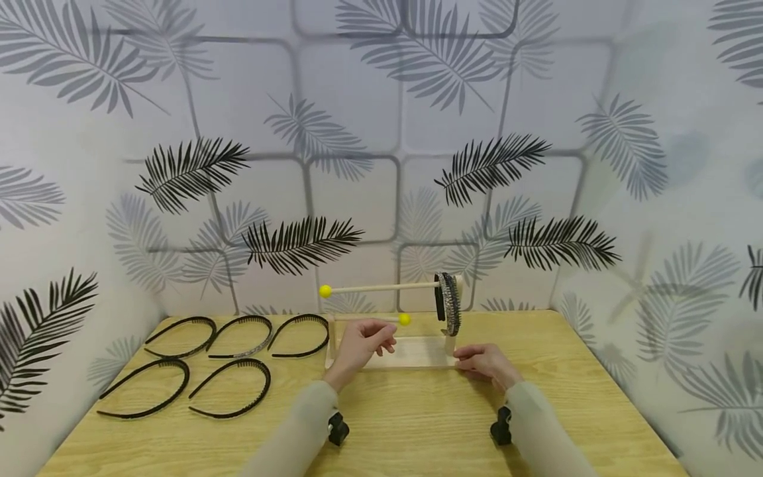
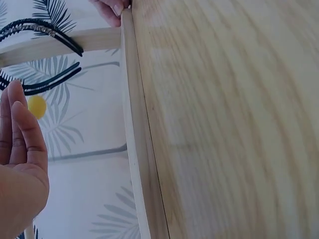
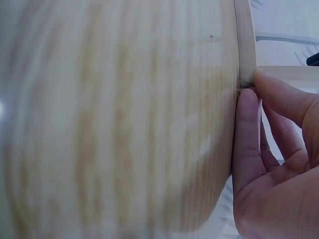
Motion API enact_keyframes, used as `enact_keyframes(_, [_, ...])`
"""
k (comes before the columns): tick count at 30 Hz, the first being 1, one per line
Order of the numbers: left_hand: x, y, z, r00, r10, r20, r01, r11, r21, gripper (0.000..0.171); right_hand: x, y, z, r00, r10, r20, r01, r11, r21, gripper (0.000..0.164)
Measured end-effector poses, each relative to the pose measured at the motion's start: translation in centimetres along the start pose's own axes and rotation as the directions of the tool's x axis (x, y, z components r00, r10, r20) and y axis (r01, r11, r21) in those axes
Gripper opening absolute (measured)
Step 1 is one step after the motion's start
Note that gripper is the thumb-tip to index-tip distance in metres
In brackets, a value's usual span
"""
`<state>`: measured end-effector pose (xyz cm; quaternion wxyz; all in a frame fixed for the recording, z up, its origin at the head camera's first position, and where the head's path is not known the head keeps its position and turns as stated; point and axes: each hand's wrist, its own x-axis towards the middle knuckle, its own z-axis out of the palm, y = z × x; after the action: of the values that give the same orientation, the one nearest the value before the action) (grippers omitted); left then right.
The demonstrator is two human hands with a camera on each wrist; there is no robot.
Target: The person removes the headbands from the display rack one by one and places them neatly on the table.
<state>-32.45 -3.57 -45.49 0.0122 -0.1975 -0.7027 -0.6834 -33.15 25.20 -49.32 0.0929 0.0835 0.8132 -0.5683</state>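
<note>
A wooden headband rack (image 1: pixel 405 361) has two rods, each tipped with a yellow ball. Headbands (image 1: pixel 451 303), some with glittery stones, hang near the right end of its upper rod. My left hand (image 1: pixel 360 348) is at the lower rod, fingers fairly straight and overlapping it just left of its yellow ball (image 1: pixel 404 319). In the left wrist view that ball (image 2: pixel 37 107) shows beyond the fingertips, and the hand hides most of the rod. My right hand (image 1: pixel 485 364) pinches the base's front right corner; its thumb and forefinger (image 3: pixel 246 124) meet at that corner.
Several black headbands lie in two rows on the table's left: a stone-trimmed headband (image 1: pixel 256 348) in the back row, a plain headband (image 1: pixel 268 384) in front. A patterned wall covering (image 1: pixel 369 199) rises behind and beside the wooden table (image 1: pixel 417 424).
</note>
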Motion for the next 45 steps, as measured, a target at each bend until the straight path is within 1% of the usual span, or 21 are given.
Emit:
enact_keyframes(3, [0.2,-0.1,0.7,1.0,0.018,0.02,-0.018,1.0,-0.005,0.026,-0.1,-0.1,-0.1,1.0,0.008,-0.007,-0.008,1.0,-0.008,0.029])
enact_keyframes(8, [0.7,0.1,1.7,0.999,0.019,0.031,-0.019,1.0,-0.021,0.029,-0.2,-0.2,-0.2,1.0,0.008,-0.004,-0.008,1.0,-0.011,0.03])
enact_keyframes(13, [0.9,0.2,2.2,0.999,0.016,0.031,-0.016,1.0,-0.006,0.026,-0.1,-0.2,-0.1,1.0,0.013,0.002,-0.013,1.0,-0.005,0.03])
enact_keyframes(18, [1.1,0.0,2.6,1.0,0.014,0.023,-0.013,1.0,-0.016,0.025,-0.1,-0.1,-0.1,1.0,0.008,0.009,-0.008,1.0,0.003,0.031])
enact_keyframes(24, [1.8,0.2,4.0,0.999,0.003,0.048,-0.002,1.0,-0.022,0.027,-0.1,-0.1,-0.1,0.999,0.03,-0.016,-0.03,0.999,0.016,0.03])
enact_keyframes(32, [1.8,0.9,5.8,0.999,0.012,0.053,-0.01,1.0,-0.028,0.034,-0.1,-0.2,0.0,1.0,0.015,-0.013,-0.015,1.0,0.028,0.029])
enact_keyframes(35, [1.9,1.1,6.4,0.998,-0.001,0.061,0.003,0.999,-0.038,0.036,-0.1,-0.2,-0.1,1.0,0.011,-0.016,-0.011,1.0,0.023,0.03])
enact_keyframes(39, [2.0,1.7,7.2,0.997,-0.033,0.076,0.037,0.998,-0.059,0.035,-0.1,-0.2,-0.2,1.0,0.005,-0.004,-0.005,1.0,0.014,0.031])
enact_keyframes(45, [2.0,2.2,7.9,0.997,-0.06,0.058,0.064,0.996,-0.069,0.034,0.0,-0.1,-0.1,1.0,0.003,0.013,-0.003,1.0,0.007,0.031])
